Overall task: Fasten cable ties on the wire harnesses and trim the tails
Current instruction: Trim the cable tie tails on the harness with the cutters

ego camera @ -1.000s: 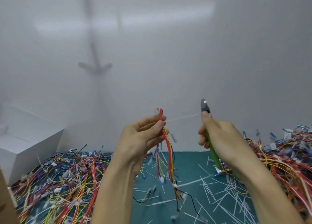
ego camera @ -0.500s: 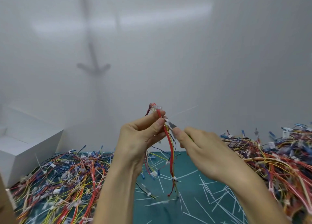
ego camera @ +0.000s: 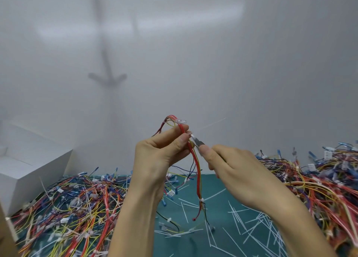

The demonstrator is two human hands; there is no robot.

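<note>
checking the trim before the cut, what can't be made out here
Head view only.
- cutter handles: hidden inside the right hand; only the tip shows.
- blade contact with the tie tail: too small and blurred.
- harness where the left hand pinches it: covered by its fingers.
- right wire pile: cut off by the frame edge.

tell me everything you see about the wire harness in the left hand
The wire harness is a bundle of red, yellow and dark wires, hanging above the mat. The left hand pinches it near the top, where a clear connector sits. A white cable tie binds it lower down. Cutters in the right hand meet it beside the pinch.
</note>
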